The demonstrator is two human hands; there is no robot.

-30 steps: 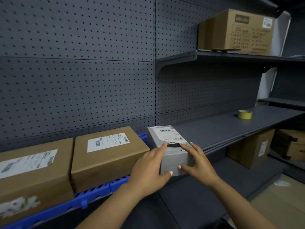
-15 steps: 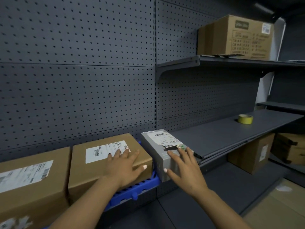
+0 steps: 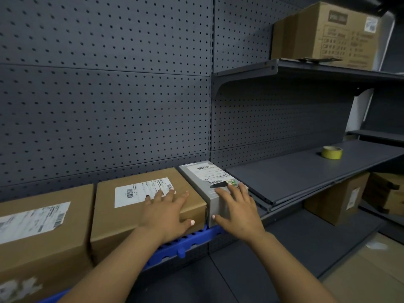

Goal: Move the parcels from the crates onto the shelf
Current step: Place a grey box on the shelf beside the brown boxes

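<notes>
Three parcels sit in a row on a blue crate [image 3: 192, 240], whose slotted front rim shows below them. The crate rests against the perforated back panel [image 3: 105, 101] of the shelf unit.

At 9 o'clock, the left brown parcel [image 3: 41, 235] carries a white label on its top face and is cut off by the frame edge. Just beside it, toward 7 o'clock, stands the middle brown parcel [image 3: 131, 217], also labelled on top. The left hand [image 3: 166, 213] lies flat on the near right part of its top face, fingers straight and spread, thumb over the front edge.

Touching the right side of the middle parcel, near 6 o'clock, is the grey parcel [image 3: 205, 178], with a barcode label on top. The right hand [image 3: 237, 207] rests on its near right corner, fingers extended over the top face and thumb against the front face; no finger curls round it.

At 3 o'clock, the middle shelf [image 3: 295, 178] holds a roll of yellow tape [image 3: 331, 152], well apart from the parcels. At 1 o'clock, the upper shelf [image 3: 328, 69] carries a large printed carton [image 3: 332, 36]. At 4 o'clock, below the middle shelf, a further brown box [image 3: 336, 202] stands on the bottom shelf.
</notes>
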